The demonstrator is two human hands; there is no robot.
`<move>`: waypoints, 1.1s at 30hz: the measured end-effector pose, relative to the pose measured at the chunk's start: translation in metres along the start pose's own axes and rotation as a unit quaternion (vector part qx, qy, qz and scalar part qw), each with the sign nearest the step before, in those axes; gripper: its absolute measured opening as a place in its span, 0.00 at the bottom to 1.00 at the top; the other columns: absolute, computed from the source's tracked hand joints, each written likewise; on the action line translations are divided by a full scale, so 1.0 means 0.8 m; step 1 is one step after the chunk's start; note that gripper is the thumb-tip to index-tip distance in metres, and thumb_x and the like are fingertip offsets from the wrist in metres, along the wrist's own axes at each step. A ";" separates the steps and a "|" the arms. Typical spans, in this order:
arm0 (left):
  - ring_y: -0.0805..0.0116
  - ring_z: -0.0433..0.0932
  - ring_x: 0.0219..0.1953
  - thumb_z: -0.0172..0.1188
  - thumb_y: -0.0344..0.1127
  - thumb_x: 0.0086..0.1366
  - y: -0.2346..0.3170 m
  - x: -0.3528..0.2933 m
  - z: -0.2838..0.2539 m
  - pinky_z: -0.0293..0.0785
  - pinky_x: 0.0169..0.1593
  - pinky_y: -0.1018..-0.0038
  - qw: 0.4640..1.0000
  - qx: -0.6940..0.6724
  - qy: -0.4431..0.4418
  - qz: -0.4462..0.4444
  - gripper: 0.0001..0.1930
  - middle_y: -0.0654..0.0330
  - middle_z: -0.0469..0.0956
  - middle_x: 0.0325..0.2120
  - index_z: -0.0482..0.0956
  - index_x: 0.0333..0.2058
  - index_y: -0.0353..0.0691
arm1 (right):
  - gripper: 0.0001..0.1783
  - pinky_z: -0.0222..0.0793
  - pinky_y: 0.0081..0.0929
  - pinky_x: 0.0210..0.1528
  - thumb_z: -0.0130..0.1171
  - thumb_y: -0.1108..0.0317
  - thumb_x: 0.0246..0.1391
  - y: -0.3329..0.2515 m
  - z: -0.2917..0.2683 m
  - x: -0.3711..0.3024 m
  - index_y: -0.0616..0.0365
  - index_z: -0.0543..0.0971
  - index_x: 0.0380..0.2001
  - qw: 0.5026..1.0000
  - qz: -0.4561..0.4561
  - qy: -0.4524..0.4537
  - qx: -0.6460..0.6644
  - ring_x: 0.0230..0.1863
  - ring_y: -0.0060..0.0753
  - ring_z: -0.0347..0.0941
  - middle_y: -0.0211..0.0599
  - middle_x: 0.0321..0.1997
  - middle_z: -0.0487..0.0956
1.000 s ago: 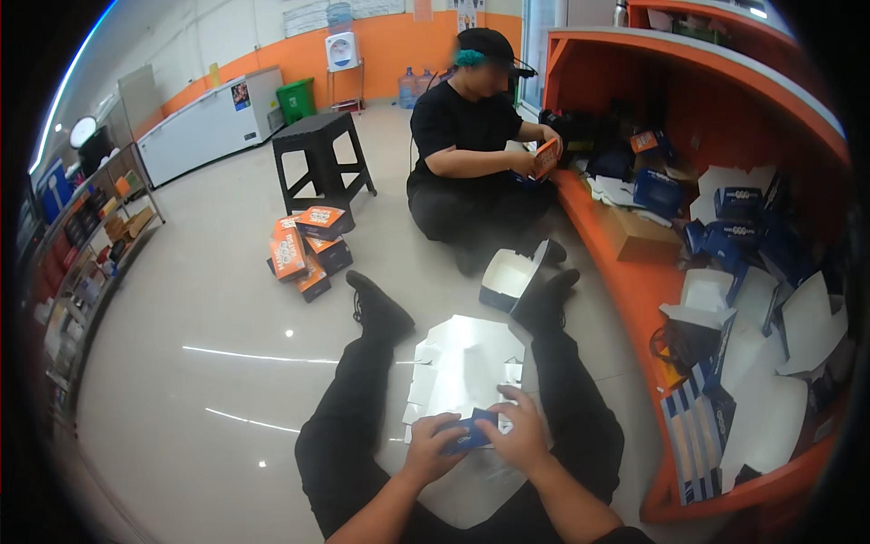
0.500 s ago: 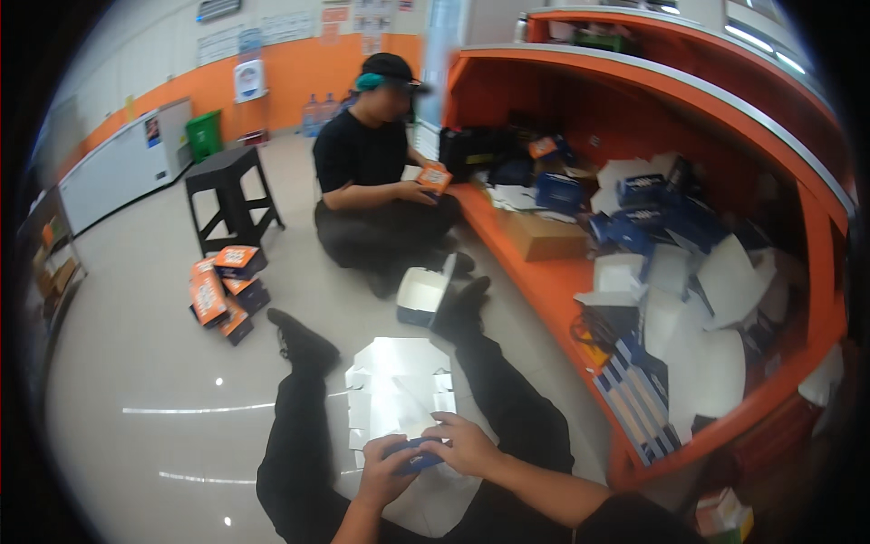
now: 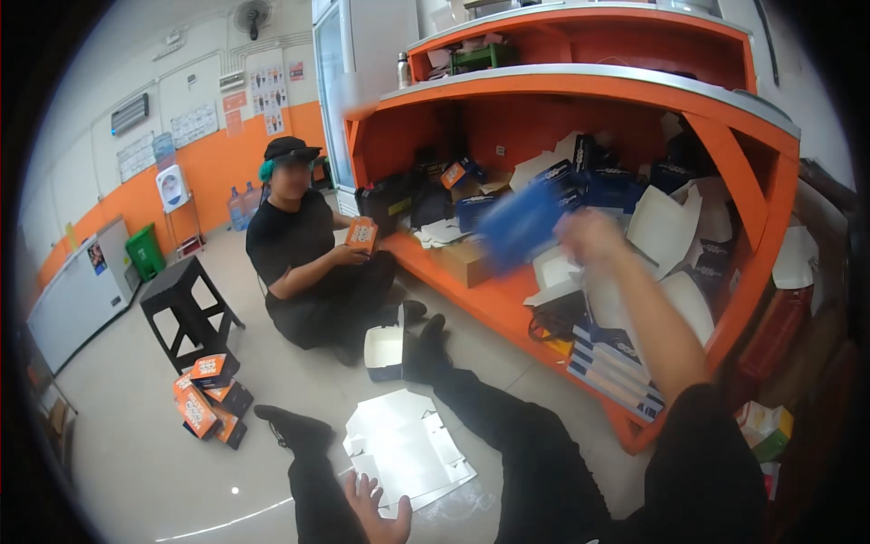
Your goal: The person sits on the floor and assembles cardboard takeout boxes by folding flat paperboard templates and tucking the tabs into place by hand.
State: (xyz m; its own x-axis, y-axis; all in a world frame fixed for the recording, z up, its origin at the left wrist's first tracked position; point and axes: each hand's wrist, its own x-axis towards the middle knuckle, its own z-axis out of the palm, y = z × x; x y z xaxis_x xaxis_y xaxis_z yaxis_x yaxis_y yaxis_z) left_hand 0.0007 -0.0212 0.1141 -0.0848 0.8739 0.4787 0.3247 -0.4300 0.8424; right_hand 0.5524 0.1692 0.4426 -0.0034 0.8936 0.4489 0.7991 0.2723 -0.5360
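My right hand (image 3: 591,238) is raised at the orange shelf, its fingers at the right edge of a blue cardboard box (image 3: 518,227). Both are smeared by motion, but the hand appears to grip the box. Low in the view, my left hand (image 3: 376,512) is open with fingers spread, at the near left edge of flat white cardboard blanks (image 3: 403,444). These blanks lie on the floor between my legs. Past them stands an open white-lined box (image 3: 384,350) with a dark blue outside, beside my right shoe.
An orange shelf (image 3: 489,295) on the right holds a heap of blue and white boxes (image 3: 666,222). Facing me, a seated person (image 3: 299,245) holds an orange box (image 3: 361,236). Several orange-and-blue boxes (image 3: 207,399) are piled at left near a black stool (image 3: 181,288).
My hands have parted from the blue piece they held together above the blanks. The right has swung up and right to the shelf with a blue box; the left is empty. The view has turned right.
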 end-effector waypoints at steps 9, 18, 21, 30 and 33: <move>0.46 0.73 0.58 0.70 0.42 0.57 0.004 0.004 -0.006 0.68 0.63 0.60 0.964 0.115 -0.208 -0.120 0.29 0.44 0.77 0.52 0.76 0.54 0.34 | 0.25 0.79 0.25 0.29 0.61 0.68 0.60 -0.097 0.101 -0.062 0.58 0.74 0.61 0.969 0.167 -0.074 0.164 0.23 0.25 0.80 0.40 0.41 0.83; 0.33 0.54 0.70 0.69 0.58 0.53 -0.081 -0.020 -0.011 0.55 0.72 0.57 0.852 0.333 -0.248 -0.320 0.53 0.27 0.50 0.68 0.58 0.68 0.30 | 0.33 0.72 0.40 0.58 0.61 0.50 0.57 -0.090 0.480 -0.218 0.63 0.75 0.59 0.911 -0.007 -0.410 -0.043 0.57 0.53 0.76 0.54 0.56 0.79; 0.36 0.51 0.72 0.71 0.52 0.53 -0.102 -0.014 0.012 0.54 0.72 0.58 0.847 0.335 -0.139 -0.389 0.56 0.29 0.44 0.70 0.48 0.70 0.28 | 0.39 0.67 0.43 0.63 0.61 0.49 0.57 -0.068 0.558 -0.258 0.68 0.68 0.62 0.899 0.075 -0.422 -0.082 0.62 0.58 0.70 0.63 0.61 0.72; 0.37 0.66 0.61 0.68 0.43 0.55 -0.151 -0.039 0.026 0.64 0.65 0.55 0.882 0.327 -0.059 -0.333 0.43 0.32 0.66 0.57 0.59 0.62 0.23 | 0.44 0.63 0.51 0.66 0.60 0.58 0.58 -0.075 0.614 -0.336 0.64 0.52 0.70 0.889 0.228 -0.392 -0.070 0.68 0.60 0.59 0.58 0.67 0.61; 0.37 0.70 0.58 0.67 0.42 0.57 -0.141 -0.031 0.019 0.69 0.61 0.54 0.862 0.359 -0.023 -0.357 0.36 0.34 0.69 0.54 0.65 0.59 0.27 | 0.43 0.66 0.48 0.63 0.64 0.62 0.55 -0.081 0.617 -0.336 0.65 0.55 0.68 0.921 0.207 -0.322 -0.073 0.65 0.58 0.62 0.57 0.64 0.64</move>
State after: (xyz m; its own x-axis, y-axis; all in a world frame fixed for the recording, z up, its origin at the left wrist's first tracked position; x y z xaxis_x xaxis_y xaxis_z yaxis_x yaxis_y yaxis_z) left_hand -0.0194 0.0091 0.0030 -0.4727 0.8728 -0.1216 0.7060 0.4577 0.5404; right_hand 0.2050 0.0875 0.0039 0.0022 0.9489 -0.3156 0.8843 -0.1492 -0.4425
